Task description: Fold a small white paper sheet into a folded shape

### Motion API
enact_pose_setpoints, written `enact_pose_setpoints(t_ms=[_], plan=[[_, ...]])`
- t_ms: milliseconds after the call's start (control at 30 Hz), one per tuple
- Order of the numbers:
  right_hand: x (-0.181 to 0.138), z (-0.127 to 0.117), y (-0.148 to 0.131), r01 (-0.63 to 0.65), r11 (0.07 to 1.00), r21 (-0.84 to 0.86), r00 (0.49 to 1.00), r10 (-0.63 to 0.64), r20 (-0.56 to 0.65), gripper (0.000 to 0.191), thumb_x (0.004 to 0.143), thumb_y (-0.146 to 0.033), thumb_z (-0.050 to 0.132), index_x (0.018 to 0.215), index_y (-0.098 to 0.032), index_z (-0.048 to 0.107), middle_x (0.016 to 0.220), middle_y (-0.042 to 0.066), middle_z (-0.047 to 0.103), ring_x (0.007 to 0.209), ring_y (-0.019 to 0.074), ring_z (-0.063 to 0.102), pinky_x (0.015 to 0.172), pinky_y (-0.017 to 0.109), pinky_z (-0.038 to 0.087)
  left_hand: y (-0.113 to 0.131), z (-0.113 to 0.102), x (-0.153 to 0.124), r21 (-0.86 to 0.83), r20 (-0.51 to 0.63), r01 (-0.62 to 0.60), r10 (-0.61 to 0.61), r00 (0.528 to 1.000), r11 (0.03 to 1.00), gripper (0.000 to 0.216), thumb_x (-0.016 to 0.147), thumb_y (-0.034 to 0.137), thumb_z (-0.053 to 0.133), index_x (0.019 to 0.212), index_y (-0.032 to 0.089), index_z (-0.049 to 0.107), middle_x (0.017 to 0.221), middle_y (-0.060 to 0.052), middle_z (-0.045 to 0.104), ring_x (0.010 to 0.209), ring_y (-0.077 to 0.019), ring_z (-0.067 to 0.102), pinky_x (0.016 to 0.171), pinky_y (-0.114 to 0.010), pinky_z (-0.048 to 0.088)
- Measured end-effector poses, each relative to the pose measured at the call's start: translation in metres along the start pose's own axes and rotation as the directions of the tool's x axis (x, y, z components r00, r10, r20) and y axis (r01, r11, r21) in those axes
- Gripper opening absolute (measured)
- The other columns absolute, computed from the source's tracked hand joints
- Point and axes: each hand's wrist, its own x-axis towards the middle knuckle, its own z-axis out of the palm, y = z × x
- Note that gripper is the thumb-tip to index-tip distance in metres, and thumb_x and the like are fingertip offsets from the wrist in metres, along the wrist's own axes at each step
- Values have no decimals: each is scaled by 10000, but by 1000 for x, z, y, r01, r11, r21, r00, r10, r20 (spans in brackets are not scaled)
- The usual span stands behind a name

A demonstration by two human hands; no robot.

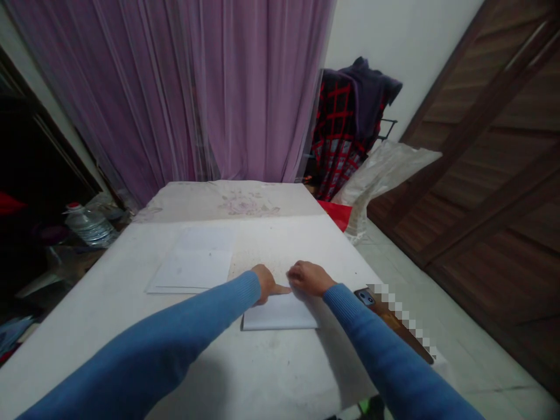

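A folded sheet of white paper [280,316] lies on the white-covered table in front of me. My left hand [263,283] rests at its far edge, the index finger stretched out to the right along the paper and the other fingers partly hidden. Just right of that fingertip, my right hand [310,277] is closed, its fingers curled in at the paper's far right corner. Whether a bit of the paper sits between those fingers is hidden. Farther left lies a small stack of white sheets [192,259], touched by neither hand.
A phone [394,321] lies at the table's right edge, beside my right forearm. The table [262,373] reaches back to purple curtains [254,87]. A large plastic bottle [91,226] stands off the left side; a pale plastic bag [380,175] and clothes [345,116] are at right.
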Motion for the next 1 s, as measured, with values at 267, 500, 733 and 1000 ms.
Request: enact_pose_setpoints(t_ms=[267, 500, 733, 1000], plan=[[-5, -5, -25, 14, 999, 36, 999, -13, -38, 195, 828, -175, 555, 835, -231, 742, 880, 39, 729, 777, 168, 647, 652, 244, 405, 2, -2, -2, 29, 29, 0, -1, 1000, 1000, 706, 720, 234, 676, 1364, 426, 462, 926, -41, 749, 784, -237, 659, 678, -294, 437], [-52, 38, -75, 448, 845, 293, 890, -390, -236, 266, 907, -209, 449, 1031, -179, 682, 975, 79, 710, 930, 187, 632, 855, 304, 469, 0, 2, 0, -32, 9, -3, 3, 1000, 999, 685, 768, 363, 683, 1382, 482, 403, 998, -30, 742, 890, -248, 655, 735, -308, 424], [-59, 43, -89, 462, 854, 239, 882, -417, -218, 432, 953, -390, 436, 1325, -186, 521, 1200, 129, 618, 1095, 251, 539, 938, 409, 415, 3, 3, 6, -81, 39, 54, -51, 998, 995, 894, 641, 338, 816, 1385, 531, 359, 1027, 1, 745, 852, -253, 663, 731, -306, 426], [-70, 47, -112, 269, 954, 133, 958, -251, -139, 437, 933, -519, 458, 1287, -285, 563, 1207, 121, 557, 1080, 272, 469, 871, 423, 339, 1, 2, 6, -138, 31, 67, -64, 997, 988, 868, 569, 285, 855, 1327, 486, 483, 943, 7, 757, 846, -246, 656, 733, -299, 425]])
